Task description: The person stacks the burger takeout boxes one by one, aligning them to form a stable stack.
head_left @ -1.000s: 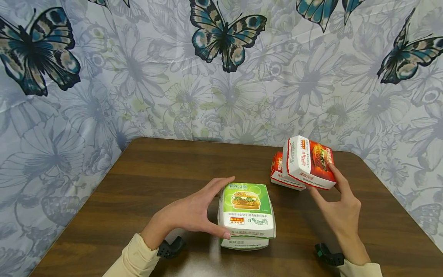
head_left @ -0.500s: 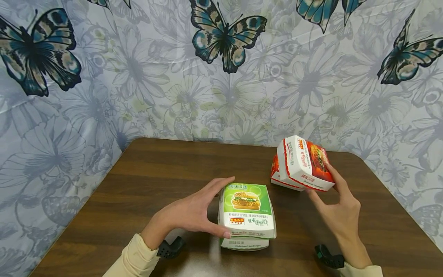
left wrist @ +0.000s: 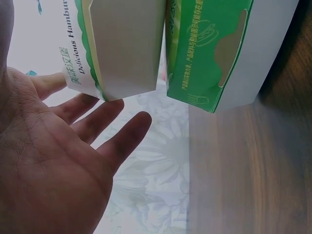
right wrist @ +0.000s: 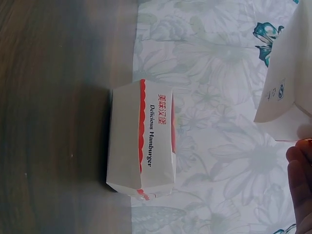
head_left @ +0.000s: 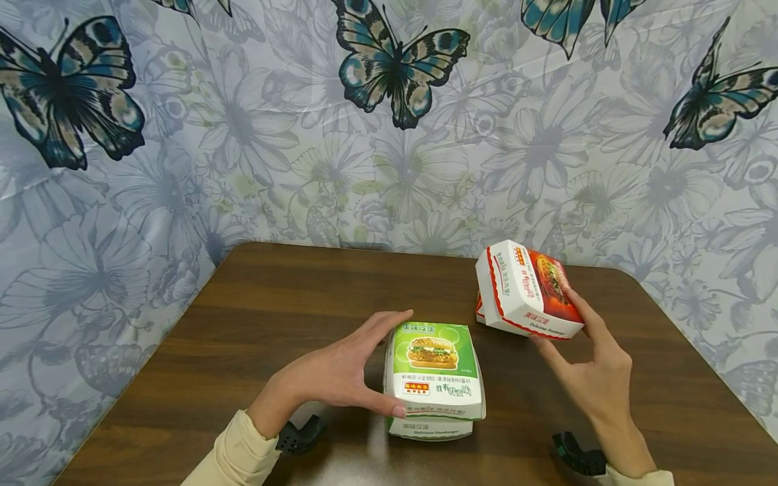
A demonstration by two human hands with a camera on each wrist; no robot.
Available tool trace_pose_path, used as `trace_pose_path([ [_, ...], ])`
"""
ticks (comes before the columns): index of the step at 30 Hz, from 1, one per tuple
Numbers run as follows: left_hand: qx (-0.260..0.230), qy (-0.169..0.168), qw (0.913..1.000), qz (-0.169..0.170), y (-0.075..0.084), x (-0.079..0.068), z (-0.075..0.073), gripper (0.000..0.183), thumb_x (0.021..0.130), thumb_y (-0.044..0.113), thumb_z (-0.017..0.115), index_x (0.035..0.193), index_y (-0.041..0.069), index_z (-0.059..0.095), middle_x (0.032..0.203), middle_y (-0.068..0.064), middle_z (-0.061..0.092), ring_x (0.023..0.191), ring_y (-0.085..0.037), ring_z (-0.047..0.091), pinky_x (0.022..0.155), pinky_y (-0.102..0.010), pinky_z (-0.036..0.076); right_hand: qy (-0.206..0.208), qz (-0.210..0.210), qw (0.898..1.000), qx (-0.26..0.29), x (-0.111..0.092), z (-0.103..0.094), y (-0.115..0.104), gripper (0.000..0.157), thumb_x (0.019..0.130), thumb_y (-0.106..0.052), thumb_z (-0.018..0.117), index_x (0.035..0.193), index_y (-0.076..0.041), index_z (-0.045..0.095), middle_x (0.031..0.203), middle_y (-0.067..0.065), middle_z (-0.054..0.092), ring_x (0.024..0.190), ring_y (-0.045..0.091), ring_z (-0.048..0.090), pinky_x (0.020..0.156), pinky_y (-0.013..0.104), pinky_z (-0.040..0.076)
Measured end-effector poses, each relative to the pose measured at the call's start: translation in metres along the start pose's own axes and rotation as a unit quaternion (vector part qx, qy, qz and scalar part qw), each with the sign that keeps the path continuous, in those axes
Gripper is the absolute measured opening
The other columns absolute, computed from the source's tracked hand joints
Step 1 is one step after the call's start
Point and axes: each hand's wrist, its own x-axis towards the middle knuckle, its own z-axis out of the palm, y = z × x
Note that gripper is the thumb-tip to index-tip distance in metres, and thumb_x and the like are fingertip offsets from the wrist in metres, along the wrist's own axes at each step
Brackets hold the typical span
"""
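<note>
In the head view, a green-and-white hamburger box (head_left: 435, 368) sits above another green hamburger box (head_left: 430, 428) on the table. My left hand (head_left: 337, 374) holds the upper box, thumb at its front and fingers at its far left; the left wrist view shows the fingers (left wrist: 124, 141) spread by the upper box (left wrist: 126, 48). My right hand (head_left: 592, 368) grips a red-and-white hamburger box (head_left: 525, 290), tilted, by its right end. Beneath it stands a second red box (right wrist: 141, 141), mostly hidden in the head view; the right wrist view shows space between the two.
The brown wooden table (head_left: 292, 297) has rounded far corners. Behind it hangs a pale floral cloth (head_left: 425, 182) with butterflies. Dark bands (head_left: 577, 455) sit on both wrists, below cream sleeves.
My right hand has brought its red box left and slightly toward me, so it now covers nearly all of the lower red box. The left hand and green boxes stay put.
</note>
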Motion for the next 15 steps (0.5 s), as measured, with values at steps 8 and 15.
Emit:
trace_pose_path([
  [8,-0.008,0.003,1.0000,0.000,0.001,-0.001,-0.001,0.114,0.074,0.059,0.088,0.157,0.056,0.010,0.161,0.029,0.016,0.147,-0.006,0.030,0.114,-0.051,0.040,-0.002,-0.029,1.000,0.011,0.001,0.002,-0.006,0.084,0.085,-0.061,0.076,0.136,0.004,0.063,0.130,0.013,0.070,0.117,-0.007,0.060,0.098,0.008,0.042],
  [15,-0.009,0.000,1.0000,-0.002,0.001,0.000,-0.001,0.114,0.074,0.060,0.088,0.157,0.057,0.010,0.161,0.027,0.017,0.146,-0.007,0.031,0.114,-0.052,0.040,-0.016,-0.054,0.998,0.027,0.003,0.003,-0.013,0.084,0.087,-0.061,0.075,0.134,0.008,0.063,0.130,0.017,0.070,0.120,-0.005,0.060,0.100,0.010,0.043],
])
